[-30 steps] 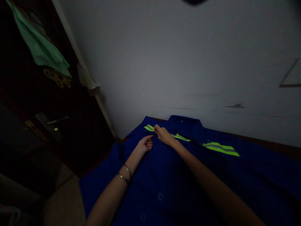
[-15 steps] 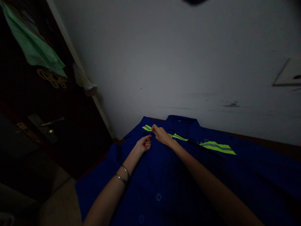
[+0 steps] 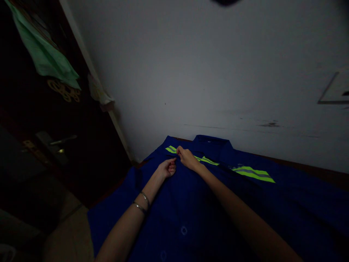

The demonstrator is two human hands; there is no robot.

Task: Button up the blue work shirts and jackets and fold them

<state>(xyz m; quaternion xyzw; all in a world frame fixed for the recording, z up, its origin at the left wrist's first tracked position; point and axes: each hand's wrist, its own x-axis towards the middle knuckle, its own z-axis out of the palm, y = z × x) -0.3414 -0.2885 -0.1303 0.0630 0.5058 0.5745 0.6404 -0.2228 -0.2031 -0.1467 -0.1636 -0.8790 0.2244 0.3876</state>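
Observation:
A dark blue work jacket lies spread out before me, its collar towards the wall. Yellow-green reflective strips cross its chest. My left hand is closed in a pinch on the cloth just below the left strip, with two metal bangles on that wrist. Right beside it, my right hand pinches the same cloth, covering part of the strip. The fingertips of both hands almost meet. What lies exactly between them is too dark and small to make out.
A pale wall rises right behind the jacket, with a socket plate at the right. On the left stands a dark door with a lever handle and a hanging green cloth. Floor tiles show at the lower left.
The camera view has shifted slightly. Both hands keep their pinch at the same spot on the jacket, with hardly any movement.

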